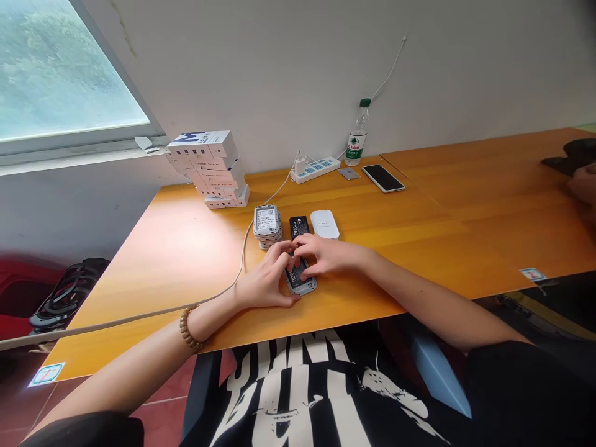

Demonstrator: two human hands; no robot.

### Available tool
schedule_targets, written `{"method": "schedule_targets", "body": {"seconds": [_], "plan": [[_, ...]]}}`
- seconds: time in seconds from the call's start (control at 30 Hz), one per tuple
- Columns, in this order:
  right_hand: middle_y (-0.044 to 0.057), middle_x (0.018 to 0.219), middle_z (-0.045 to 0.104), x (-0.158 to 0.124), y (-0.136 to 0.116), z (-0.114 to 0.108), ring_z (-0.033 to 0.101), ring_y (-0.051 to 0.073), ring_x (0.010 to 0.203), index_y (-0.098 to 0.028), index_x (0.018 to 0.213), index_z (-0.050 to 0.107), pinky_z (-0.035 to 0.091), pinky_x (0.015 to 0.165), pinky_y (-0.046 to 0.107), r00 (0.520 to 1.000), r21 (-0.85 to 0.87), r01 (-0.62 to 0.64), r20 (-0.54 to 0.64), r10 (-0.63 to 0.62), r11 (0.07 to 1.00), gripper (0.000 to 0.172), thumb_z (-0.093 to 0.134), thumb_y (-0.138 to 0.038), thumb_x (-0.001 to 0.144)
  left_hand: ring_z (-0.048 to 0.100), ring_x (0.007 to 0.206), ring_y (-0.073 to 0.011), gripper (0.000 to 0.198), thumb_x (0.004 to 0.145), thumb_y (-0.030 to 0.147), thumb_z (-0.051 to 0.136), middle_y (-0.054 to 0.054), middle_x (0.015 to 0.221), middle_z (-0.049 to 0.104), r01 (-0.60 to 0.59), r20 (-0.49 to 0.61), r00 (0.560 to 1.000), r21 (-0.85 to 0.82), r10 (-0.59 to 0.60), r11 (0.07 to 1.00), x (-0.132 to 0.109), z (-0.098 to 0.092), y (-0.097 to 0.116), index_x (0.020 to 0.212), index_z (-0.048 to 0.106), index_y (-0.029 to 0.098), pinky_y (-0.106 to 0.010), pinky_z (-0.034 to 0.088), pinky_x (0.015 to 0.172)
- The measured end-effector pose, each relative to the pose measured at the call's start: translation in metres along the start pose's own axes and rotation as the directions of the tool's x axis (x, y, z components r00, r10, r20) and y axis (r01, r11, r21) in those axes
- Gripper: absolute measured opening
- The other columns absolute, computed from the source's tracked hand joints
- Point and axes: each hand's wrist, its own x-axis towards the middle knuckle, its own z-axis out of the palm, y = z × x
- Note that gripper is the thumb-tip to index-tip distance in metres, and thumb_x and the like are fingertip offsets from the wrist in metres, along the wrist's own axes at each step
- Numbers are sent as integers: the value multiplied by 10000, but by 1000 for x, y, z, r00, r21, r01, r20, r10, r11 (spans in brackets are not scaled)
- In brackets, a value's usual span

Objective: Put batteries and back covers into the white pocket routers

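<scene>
We see our two bare hands meeting over a black battery [297, 274] marked 3000, which sits in a grey casing on an orange wooden table [153, 267], close to the edge nearest us. Our left hand [267, 279] and right hand [328, 256] curve inward from either side, with their fingertips [289, 249] pressed together on top of the battery and partly hiding it. A beaded bracelet [189, 328] circles our left wrist. Just beyond our fingers stand a stack of grey devices [267, 226], a second black battery [298, 226], and a white rounded case [325, 224], side by side. A white cable [242, 261] crosses the table just beside our left hand and runs off to the left. Farther back against the wall are a leaning pile of white boxes [207, 167], a power strip [315, 169], a water bottle [357, 133], a small grey card [349, 174], and a smartphone [382, 178]. At the far right, another person's hand [583, 184] rests near a dark object [570, 155].
</scene>
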Motion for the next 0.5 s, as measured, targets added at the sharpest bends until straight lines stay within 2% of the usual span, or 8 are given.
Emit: {"method": "schedule_targets", "body": {"seconds": [0.1,0.27,0.4,0.5], "plan": [[102,1210,608,0,-3,0,552,302,1204,-214,1106,766,455,1058,446,1000,-11,-11,-7,10,1000,259,827,-290,866,509,1416,-372,557,679,265,868,-174,1482,438,-13,48,999,-36,15,999,1,-3,-4,1006,417,250,-545,568,1106],[102,1120,665,2,-2,0,600,289,1098,-197,1118,767,478,982,418,997,-68,46,-55,-49,997,312,863,-284,834,538,1389,-365,572,674,251,876,-165,1464,456,20,47,999,-33,-18,999,1,-5,-4,1036,433,243,-532,568,1104],[85,990,731,3,-1,-2,648,263,987,-186,1065,805,486,908,374,995,-95,85,-40,-89,992,199,806,-258,879,583,1333,-350,561,672,257,876,-149,1452,494,42,64,997,-6,-41,999,1,-5,1,1038,450,244,-522,557,1099],[80,979,774,0,-5,-5,678,250,960,-193,1047,835,490,881,352,997,-89,70,-35,-73,994,169,715,-235,936,587,1321,-349,516,691,258,840,-145,1439,524,17,72,997,8,-17,1000,2,-4,2,1044,465,242,-531,546,1095]]}}
